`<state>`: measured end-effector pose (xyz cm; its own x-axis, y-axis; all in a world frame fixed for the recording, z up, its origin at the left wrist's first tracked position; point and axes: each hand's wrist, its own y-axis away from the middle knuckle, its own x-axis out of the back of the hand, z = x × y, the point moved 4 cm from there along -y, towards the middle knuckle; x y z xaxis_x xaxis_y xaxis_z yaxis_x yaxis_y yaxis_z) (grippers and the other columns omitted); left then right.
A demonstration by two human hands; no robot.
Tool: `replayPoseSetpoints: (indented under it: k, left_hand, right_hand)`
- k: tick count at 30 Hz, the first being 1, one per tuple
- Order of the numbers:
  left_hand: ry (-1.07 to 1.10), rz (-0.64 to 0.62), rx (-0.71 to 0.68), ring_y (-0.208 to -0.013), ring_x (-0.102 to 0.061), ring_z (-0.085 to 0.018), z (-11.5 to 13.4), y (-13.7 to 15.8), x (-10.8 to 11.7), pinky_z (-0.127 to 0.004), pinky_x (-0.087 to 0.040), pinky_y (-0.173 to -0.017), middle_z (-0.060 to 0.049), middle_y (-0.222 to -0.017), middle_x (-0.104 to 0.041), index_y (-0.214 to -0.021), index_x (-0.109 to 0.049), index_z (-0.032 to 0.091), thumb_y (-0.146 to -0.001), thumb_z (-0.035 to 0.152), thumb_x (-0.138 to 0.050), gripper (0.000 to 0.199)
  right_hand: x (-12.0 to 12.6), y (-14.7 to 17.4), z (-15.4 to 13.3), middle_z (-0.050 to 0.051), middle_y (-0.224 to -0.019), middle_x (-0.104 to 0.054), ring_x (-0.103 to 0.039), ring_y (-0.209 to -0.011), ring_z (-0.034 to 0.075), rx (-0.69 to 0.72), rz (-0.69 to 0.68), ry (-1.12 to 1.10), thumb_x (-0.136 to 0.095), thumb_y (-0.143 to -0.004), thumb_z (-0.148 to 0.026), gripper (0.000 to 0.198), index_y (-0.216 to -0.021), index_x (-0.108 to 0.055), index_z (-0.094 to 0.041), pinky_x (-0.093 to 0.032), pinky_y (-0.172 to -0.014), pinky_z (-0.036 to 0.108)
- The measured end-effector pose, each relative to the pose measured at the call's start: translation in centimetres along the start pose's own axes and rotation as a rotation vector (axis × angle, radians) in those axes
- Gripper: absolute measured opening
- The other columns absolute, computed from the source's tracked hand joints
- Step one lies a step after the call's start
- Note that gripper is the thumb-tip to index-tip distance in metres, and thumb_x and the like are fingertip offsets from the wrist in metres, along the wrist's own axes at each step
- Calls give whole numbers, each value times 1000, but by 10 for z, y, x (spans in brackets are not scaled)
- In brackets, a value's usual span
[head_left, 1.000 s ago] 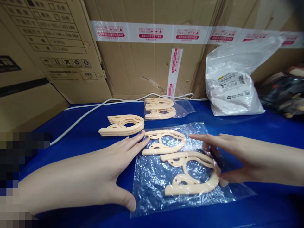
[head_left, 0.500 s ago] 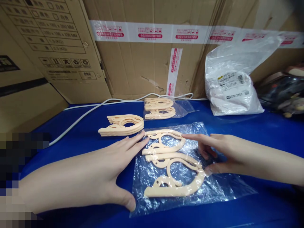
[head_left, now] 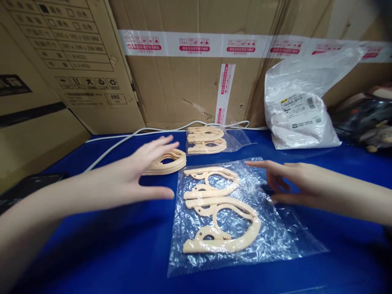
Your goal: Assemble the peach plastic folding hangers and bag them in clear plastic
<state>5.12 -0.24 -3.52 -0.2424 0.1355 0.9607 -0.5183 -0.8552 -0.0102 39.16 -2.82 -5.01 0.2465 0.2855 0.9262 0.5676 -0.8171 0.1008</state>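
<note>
A clear plastic bag (head_left: 290,243) lies flat in front of me with two cream folding hangers in it. The nearer hanger (head_left: 252,232) is larger in view; the farther hanger (head_left: 233,184) sits just behind it. To the left of the bag is a loose stack of similar folded hangers (head_left: 177,165), partly hidden by my left hand (head_left: 131,171). That hand is over the stack, fingers stretched and thumb apart, holding nothing. On the other side, my right hand (head_left: 289,179) hovers over the bag's right part, index finger extended, thumb apart, nothing held.
Behind, another clear bag (head_left: 237,141) holds several folded hangers. A white cable (head_left: 141,131) runs along the cardboard boxes (head_left: 183,90). A white plastic package (head_left: 301,118) stands at the back right, beside dark items. A dark flat object (head_left: 33,183) lies at left, on the blue surface.
My left hand has left the front bag's left edge and moved up and left to the loose stack. My right hand has lifted slightly off the hangers, toward the right.
</note>
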Motion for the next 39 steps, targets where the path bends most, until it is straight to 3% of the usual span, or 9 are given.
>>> replayPoseSetpoints:
  k: [3,6,13,17,22,26,32,36,39]
  left_hand:
    - [-44,91,76,-146,-22,-35,-24,-12,10,-51,-23,-118,-4,-161,-24,-152,-29,30,-74,73,-60,95]
    - [-46,81,147,-139,-37,-35,-40,-16,12,-48,-32,-116,-6,-155,-37,-147,-37,28,-72,74,-60,91]
    - [-74,29,196,-118,-60,-35,-44,-16,10,-47,-50,-99,-7,-136,-59,-141,-46,27,-68,72,-62,87]
    - [-117,65,143,-115,-61,-34,-47,-18,10,-46,-50,-95,1,-132,-61,-140,-48,25,-74,72,-49,81]
    - [-53,51,163,-121,-58,-36,-55,-20,11,-44,-48,-102,-9,-139,-57,-138,-51,27,-66,68,-68,85]
    - [-82,81,140,-121,-57,-36,-54,-19,13,-45,-48,-101,-9,-137,-58,-136,-52,28,-67,71,-67,82]
    - [-50,142,68,-120,-56,-34,-29,-19,15,-46,-47,-102,-7,-135,-58,-134,-50,30,-71,70,-66,76]
    - [15,197,-124,-125,-52,-33,14,-16,3,-44,-44,-105,-7,-138,-53,-139,-44,26,-76,64,-67,77]
    - [22,255,-247,-126,-49,-32,54,-8,-13,-46,-41,-106,-7,-138,-53,-140,-42,27,-81,54,-66,69]
  right_hand:
    - [8,-2,9,6,-85,-66,-61,-63,19,-55,79,99,-51,-93,-48,65,-150,-34,-23,-44,-58,29]
    - [9,-4,12,5,-84,-65,-61,-63,19,-78,72,133,-47,-94,-52,64,-149,-33,-22,-43,-58,30]
    - [2,-6,9,5,-89,-65,-62,-70,19,-51,35,86,-47,-95,-51,62,-150,-31,-26,-45,-62,30]
    - [2,-7,10,5,-87,-65,-62,-67,19,-31,61,80,-49,-95,-49,62,-149,-33,-25,-45,-60,29]
    - [3,-8,7,6,-86,-66,-62,-66,19,-10,73,75,-49,-94,-50,62,-148,-35,-23,-45,-59,30]
    - [5,-7,4,6,-84,-65,-61,-65,19,-26,92,102,-47,-95,-49,59,-146,-37,-21,-46,-59,30]
    - [12,-6,-4,11,-104,-61,-61,-86,25,21,294,160,-47,-95,-51,54,-141,-43,-23,-49,-74,39]
    - [12,-3,-25,11,-128,-52,-57,-111,27,159,435,130,-53,-94,-44,48,-138,-45,-27,-49,-90,41]
    - [4,-1,-44,12,-136,-48,-52,-122,30,251,463,134,-60,-89,-46,59,-141,-41,-27,-47,-95,43]
